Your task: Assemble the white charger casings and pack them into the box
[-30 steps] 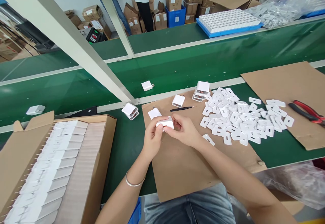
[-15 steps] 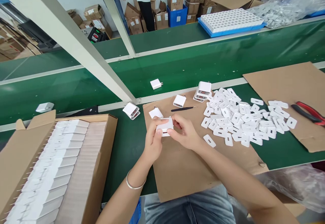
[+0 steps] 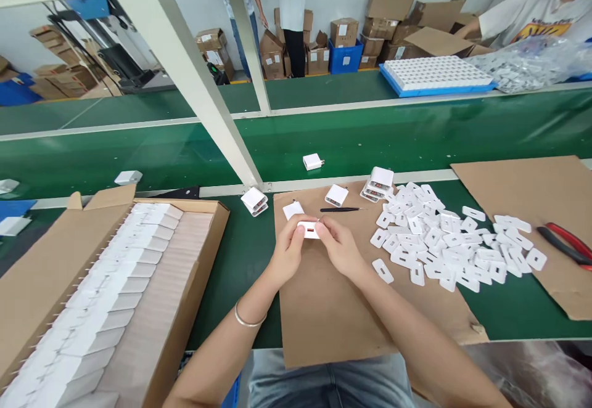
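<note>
Right now both of my hands meet at the middle of the frame over the brown cardboard sheet [image 3: 333,309] on the green bench [image 3: 240,254]. My left hand [image 3: 287,252] and my right hand [image 3: 340,249] each have their fingers closed around the small white plastic charger block [image 3: 308,229], its red-marked face towards me.

At lower left, the open brown cardboard carton [image 3: 41,266] holds tight rows of white chargers [image 3: 106,297] beside a pale divider sheet. At upper right, a blue tray [image 3: 437,75] carries a white grid of parts.

Just right of my hands, the loose pile of flat white plastic plates [image 3: 439,235] spreads across the cardboard's far edge onto the bench. Black tweezers [image 3: 340,209] lie just beyond my hands. The near half of the cardboard is bare. I can read no writing anywhere.
</note>
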Demonstrator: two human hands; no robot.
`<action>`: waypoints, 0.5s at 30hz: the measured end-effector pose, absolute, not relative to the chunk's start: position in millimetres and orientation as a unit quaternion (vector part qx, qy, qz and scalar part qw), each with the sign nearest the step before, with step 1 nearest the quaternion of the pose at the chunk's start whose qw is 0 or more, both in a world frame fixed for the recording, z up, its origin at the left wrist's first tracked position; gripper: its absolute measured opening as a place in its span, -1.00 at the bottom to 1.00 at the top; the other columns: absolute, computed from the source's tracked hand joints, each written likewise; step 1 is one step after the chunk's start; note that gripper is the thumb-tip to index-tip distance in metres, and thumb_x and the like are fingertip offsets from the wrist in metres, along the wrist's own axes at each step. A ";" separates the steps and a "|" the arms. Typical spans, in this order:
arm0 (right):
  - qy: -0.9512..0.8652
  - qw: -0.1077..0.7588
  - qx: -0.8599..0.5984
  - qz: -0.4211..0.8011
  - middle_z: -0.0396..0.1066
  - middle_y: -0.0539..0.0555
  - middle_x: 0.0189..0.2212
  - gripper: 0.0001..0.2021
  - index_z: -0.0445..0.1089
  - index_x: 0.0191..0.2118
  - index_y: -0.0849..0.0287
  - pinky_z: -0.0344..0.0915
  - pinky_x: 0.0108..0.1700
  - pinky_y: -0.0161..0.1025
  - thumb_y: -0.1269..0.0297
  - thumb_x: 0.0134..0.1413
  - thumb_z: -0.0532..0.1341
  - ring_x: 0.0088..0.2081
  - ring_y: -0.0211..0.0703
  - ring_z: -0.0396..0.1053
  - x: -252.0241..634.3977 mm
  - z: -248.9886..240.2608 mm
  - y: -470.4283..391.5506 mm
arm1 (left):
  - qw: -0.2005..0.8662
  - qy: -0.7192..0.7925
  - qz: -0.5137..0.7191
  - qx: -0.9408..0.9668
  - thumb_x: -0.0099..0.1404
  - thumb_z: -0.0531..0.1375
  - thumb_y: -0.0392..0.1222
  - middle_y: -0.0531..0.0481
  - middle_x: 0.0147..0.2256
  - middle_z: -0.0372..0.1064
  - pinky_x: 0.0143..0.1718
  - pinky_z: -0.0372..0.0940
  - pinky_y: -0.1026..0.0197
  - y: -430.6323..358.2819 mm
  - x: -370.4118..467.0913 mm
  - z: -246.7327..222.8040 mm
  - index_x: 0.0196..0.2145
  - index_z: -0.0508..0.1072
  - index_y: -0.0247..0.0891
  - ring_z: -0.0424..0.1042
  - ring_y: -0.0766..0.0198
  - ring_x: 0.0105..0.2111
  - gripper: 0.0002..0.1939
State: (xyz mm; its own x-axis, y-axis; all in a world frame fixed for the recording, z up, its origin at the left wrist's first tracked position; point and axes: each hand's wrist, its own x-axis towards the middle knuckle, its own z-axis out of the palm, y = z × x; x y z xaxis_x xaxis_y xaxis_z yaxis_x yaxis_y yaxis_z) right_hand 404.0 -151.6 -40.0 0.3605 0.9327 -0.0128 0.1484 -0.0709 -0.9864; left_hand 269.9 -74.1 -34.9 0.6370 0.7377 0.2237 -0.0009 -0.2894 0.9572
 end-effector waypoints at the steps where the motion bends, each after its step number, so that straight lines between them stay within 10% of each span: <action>1: -0.429 0.530 -0.632 0.368 0.03 -0.09 -0.51 -0.52 0.10 -0.45 0.11 0.01 -0.39 -0.27 -0.19 0.26 0.10 -0.44 -0.24 0.04 403.7 -40.2 -152.0 | 0.551 0.255 0.347 0.715 0.50 -0.01 0.15 -0.13 -0.10 0.45 -0.01 0.28 0.10 -73.6 270.5 -37.3 -0.08 0.50 -0.21 0.40 0.11 -0.10 -0.56; 8: -0.490 0.467 -0.682 0.278 0.22 -0.07 -0.48 -0.62 0.26 -0.28 0.11 0.10 -0.39 -0.26 -0.15 0.26 0.14 -0.45 -0.19 0.18 409.7 -48.6 -156.5 | 0.781 0.258 0.306 0.480 0.43 -0.04 0.27 -0.12 -0.19 0.42 -0.30 0.24 0.19 -70.8 277.4 -46.6 0.00 0.47 -0.22 0.36 0.18 -0.29 -0.44; 15: -0.642 0.388 -0.625 0.216 0.38 0.11 -0.12 -0.58 0.23 0.19 0.05 0.33 -0.23 -0.17 0.05 0.30 0.14 -0.18 -0.04 0.41 416.4 -28.8 -162.3 | 0.829 0.194 0.281 0.443 0.43 0.08 0.21 -0.19 -0.12 0.49 0.00 0.30 0.02 -87.9 264.5 -12.0 0.26 0.25 -0.18 0.49 0.10 -0.17 -0.40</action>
